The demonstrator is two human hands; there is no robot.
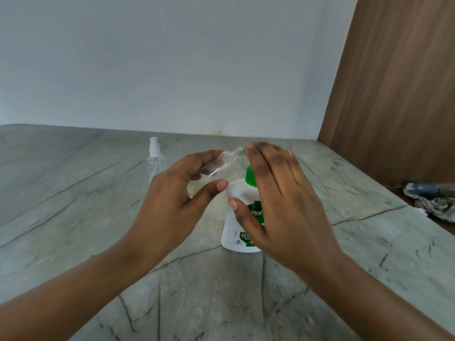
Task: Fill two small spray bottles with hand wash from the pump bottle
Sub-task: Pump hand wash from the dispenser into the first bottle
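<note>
Pump bottle (pixel 237 212) stands mid-desk (pixel 73 217). Left hand (pixel 172 200) pinches an uncapped clear spray bottle (pixel 221 166), tilted, its neck beside the green pump. Right hand (pixel 278 193) lies flat, fingers spread, over the pump. Second spray bottle (pixel 155 159), capped, stands left of the pump bottle.

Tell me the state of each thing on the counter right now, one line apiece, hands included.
Pump bottle: upright on the counter, green pump fitted.
Open spray bottle: uncapped, tilted, neck toward the pump spout, held off the counter.
Second spray bottle: upright, white sprayer on, looks empty.
Left hand: gripping the open spray bottle.
Right hand: open, flat over the pump head.
Crumpled cloth: lying at the far right.
</note>
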